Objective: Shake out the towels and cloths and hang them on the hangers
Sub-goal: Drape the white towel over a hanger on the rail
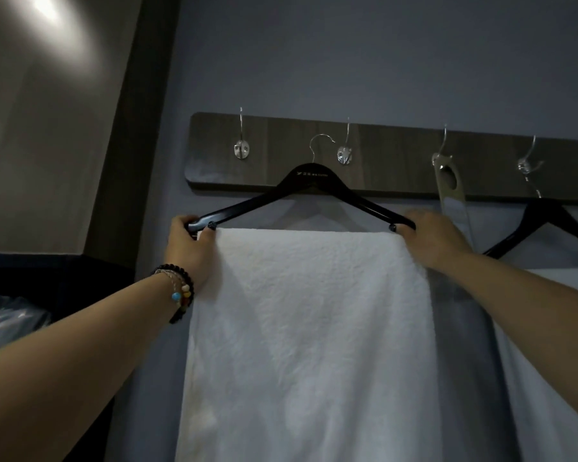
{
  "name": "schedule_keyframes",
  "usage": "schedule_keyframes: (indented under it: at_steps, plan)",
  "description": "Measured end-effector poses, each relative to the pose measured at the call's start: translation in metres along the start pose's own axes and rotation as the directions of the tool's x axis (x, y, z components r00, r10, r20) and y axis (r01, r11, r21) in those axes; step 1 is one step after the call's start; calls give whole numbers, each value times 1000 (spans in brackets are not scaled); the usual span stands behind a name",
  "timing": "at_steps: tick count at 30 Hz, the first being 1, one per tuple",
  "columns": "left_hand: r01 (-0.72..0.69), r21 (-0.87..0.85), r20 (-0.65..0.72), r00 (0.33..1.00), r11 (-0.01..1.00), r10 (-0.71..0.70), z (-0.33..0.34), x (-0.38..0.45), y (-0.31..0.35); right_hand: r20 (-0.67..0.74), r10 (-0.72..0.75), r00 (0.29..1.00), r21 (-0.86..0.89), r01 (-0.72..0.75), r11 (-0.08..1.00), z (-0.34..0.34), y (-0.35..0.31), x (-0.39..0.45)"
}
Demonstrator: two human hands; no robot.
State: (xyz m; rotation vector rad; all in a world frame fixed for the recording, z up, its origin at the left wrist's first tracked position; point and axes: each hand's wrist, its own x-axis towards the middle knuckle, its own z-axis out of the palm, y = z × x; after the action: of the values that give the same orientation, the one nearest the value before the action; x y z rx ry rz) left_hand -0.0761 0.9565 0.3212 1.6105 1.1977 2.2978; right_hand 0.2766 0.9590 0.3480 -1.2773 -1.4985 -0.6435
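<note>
Dark wooden hook rail [394, 155] on the wall, second black hanger [548, 218] on its right hook.

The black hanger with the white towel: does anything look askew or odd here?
The black hanger is not on a hook: its wire hook hangs free left of the second wall hook, and both hands, left and right, hold its ends. The white towel lies evenly over its bar.
</note>
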Motion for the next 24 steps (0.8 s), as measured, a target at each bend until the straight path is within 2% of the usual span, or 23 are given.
schedule_keyframes:
  at_steps: [9, 17, 19, 22, 24]
  plan:
    - [64, -84, 128, 990, 994, -53, 51, -31, -18, 40, 96, 995, -7, -96, 995, -8, 51, -24]
    - [90, -119, 107, 991, 989, -77, 57, -43, -38, -42, 72, 997, 54, -70, 996, -12, 59, -31]
    - [118, -88, 86, 990, 989, -111, 60, -48, -40, -48, 62, 997, 65, -59, 996, -17, 64, -35]
    - [183, 51, -30, 983, 982, -182, 75, -62, -29, -86, 94, 992, 118, -83, 990, -36, 72, -41]
    - [176, 130, -75, 983, 976, -167, 92, -83, -11, -103, 115, 988, 120, -103, 987, -51, 83, -44]
